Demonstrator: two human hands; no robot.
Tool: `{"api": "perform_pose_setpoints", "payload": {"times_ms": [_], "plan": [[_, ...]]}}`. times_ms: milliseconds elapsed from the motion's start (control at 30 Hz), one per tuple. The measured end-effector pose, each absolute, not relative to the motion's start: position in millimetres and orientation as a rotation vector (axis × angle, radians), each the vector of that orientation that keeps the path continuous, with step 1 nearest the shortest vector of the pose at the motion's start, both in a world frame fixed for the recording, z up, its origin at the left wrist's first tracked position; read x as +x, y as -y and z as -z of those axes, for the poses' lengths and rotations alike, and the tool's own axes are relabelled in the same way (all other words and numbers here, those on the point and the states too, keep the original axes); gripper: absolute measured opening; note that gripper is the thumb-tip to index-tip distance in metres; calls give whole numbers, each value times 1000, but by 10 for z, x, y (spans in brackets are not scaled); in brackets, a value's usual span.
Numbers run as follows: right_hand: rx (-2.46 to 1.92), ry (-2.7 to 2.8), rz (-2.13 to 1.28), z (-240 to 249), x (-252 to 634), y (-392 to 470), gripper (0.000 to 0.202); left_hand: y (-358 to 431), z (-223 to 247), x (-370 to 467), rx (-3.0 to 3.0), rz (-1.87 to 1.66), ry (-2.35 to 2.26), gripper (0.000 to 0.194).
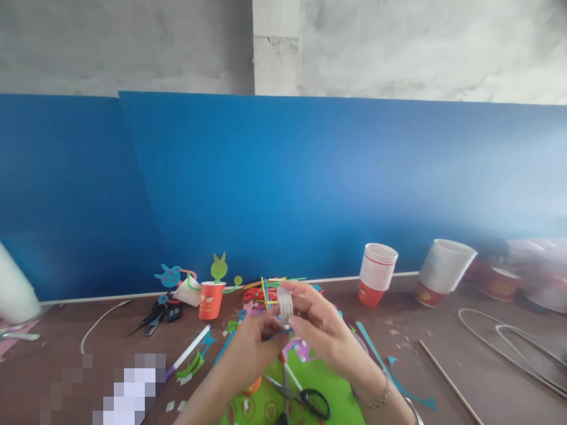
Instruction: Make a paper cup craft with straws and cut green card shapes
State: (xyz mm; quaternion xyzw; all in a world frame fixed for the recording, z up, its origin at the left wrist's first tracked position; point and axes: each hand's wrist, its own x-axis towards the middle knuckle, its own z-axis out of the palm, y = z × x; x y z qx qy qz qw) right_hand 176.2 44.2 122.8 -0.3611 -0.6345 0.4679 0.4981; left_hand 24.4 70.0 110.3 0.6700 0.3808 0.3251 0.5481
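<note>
In the middle of the head view, my left hand and my right hand meet above the table. Between their fingers is a small white roll with grey lines, which looks like tape. My right fingers curl over its top and far side, while my left fingertips grip it from the left. Below my hands lies a green sheet with red drawn shapes. Scissors with black handles rest on it, partly open. Colourful straws lie just behind my hands.
A red cup with a green paper animal stands at back left beside a tipped white cup. Stacked paper cups stand right of centre. A purple-ended marker, paper scraps, a thin stick and a white cable lie about.
</note>
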Motion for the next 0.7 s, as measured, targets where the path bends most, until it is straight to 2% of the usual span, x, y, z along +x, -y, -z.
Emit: {"api": "perform_pose_setpoints", "payload": {"times_ms": [233, 367, 700], "plan": [[-883, 1606, -1117, -1257, 1782, -372, 43, -773, -1000, 198, 1623, -834, -927, 28], [-958, 1651, -1029, -1297, 1745, -327, 40, -809, -1060, 131, 1541, -952, -950, 20], [-1165, 1672, -1016, -1388, 1729, -325, 12, -819, -1116, 115, 1389, -1083, -1012, 23]]}}
